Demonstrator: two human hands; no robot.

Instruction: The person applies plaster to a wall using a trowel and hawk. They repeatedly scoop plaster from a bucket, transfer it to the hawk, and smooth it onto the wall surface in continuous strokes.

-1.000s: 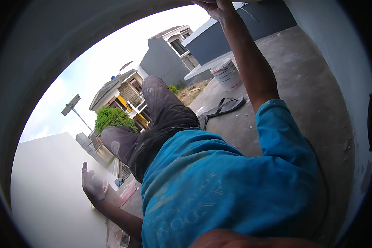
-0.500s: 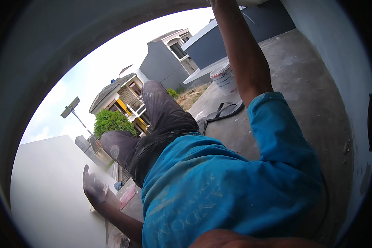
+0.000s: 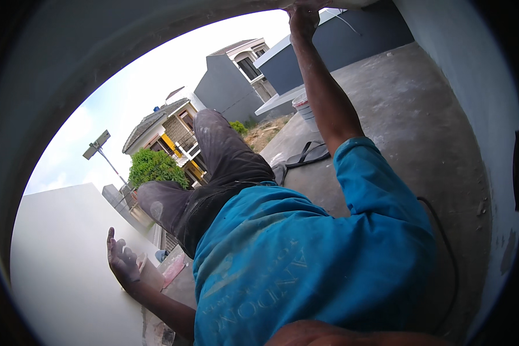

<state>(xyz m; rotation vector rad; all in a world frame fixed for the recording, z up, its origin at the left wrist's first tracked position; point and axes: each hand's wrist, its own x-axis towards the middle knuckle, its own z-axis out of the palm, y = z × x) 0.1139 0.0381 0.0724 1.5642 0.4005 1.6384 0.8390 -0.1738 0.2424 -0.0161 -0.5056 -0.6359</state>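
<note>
My right arm reaches up to the overhead edge of the opening. My right hand (image 3: 304, 22) is closed there, its fingertips cut off by the upper border. A thin pinkish smear or edge shows beside it; what the fingers hold cannot be made out. My left hand (image 3: 123, 260) is raised beside a white wall (image 3: 69, 242), with some fingers stretched and others loosely bent. Its fingers are coated with pale dust, and I see nothing gripped in it. Close behind the wrist is a pale pinkish surface (image 3: 151, 277), partly hidden, next to a flat pink piece (image 3: 174, 271).
A white bucket (image 3: 305, 109) stands on the grey concrete floor (image 3: 392, 127), partly behind my right forearm. Near it lies a dark sandal (image 3: 308, 154). A black cable (image 3: 452, 259) curves along the floor. My bent legs (image 3: 222, 144) point toward houses outside.
My right hand has come down into view from beyond the upper border, its arm shifting slightly left. My left hand has moved a little left. The bucket is more covered by my forearm.
</note>
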